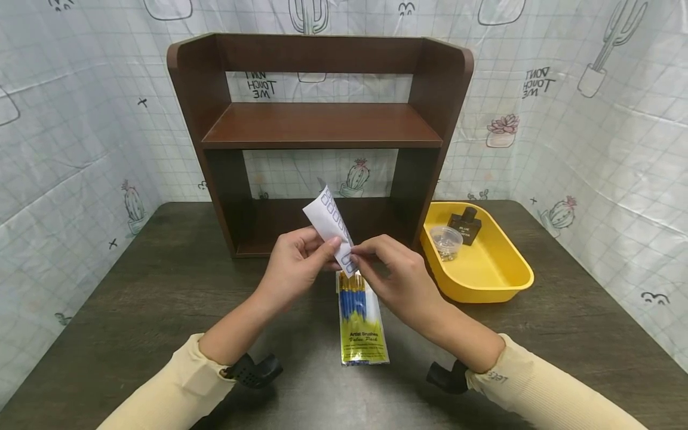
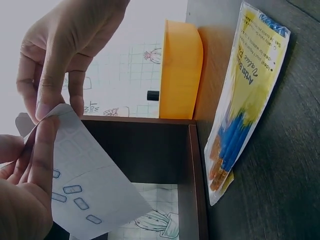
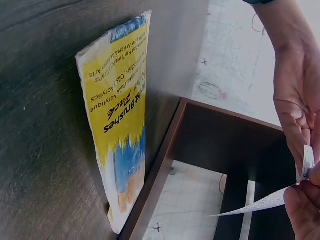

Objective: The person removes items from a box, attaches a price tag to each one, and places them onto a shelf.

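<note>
1. My left hand (image 1: 294, 263) pinches a paper sheet (image 1: 326, 220) between thumb and fingers; my right hand (image 1: 402, 275) pinches its lower edge. The sheet is up off the table, tilted, rows of small outlined boxes showing.
2. I judge the work partway: the sheet is in hand, and a small bent bit stands up at my fingers. I cannot tell whether it is loose, or how much is left.
3. Below, the brush pack (image 1: 363, 334) lies flat on the dark wood-grain table (image 1: 107, 322).
4. To the right, a yellow tray (image 1: 497, 266) holds a clear cup (image 1: 446, 239) and a dark bottle (image 1: 465, 224).
5. Beyond my hands stands a brown shelf (image 1: 322, 122).
6. Behind it hangs wrinkled, cactus-printed sheeting (image 1: 586, 155).
</note>
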`<move>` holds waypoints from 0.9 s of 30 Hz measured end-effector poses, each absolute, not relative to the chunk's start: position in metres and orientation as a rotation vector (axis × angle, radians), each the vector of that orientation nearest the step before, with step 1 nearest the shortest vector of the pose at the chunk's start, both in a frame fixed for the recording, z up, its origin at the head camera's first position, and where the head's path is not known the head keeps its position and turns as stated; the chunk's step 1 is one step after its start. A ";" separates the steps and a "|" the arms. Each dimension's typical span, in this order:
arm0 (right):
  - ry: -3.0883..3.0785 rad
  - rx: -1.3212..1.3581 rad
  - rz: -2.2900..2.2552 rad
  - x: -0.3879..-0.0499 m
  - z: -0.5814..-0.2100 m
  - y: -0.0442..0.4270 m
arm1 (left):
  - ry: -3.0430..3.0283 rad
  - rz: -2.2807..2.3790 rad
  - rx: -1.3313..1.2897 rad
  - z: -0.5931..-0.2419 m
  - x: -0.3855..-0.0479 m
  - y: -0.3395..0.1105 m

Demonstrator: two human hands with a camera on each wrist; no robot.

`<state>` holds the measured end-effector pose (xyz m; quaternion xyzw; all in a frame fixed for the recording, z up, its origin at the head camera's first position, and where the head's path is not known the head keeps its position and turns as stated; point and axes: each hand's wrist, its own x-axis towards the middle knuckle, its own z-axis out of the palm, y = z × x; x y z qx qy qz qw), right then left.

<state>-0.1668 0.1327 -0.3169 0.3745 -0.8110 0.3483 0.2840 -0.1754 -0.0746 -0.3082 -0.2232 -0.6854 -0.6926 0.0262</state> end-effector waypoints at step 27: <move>-2.530 0.776 1.332 -0.167 -0.313 0.148 | -2.236 -2.100 -0.589 -0.313 -0.178 -0.132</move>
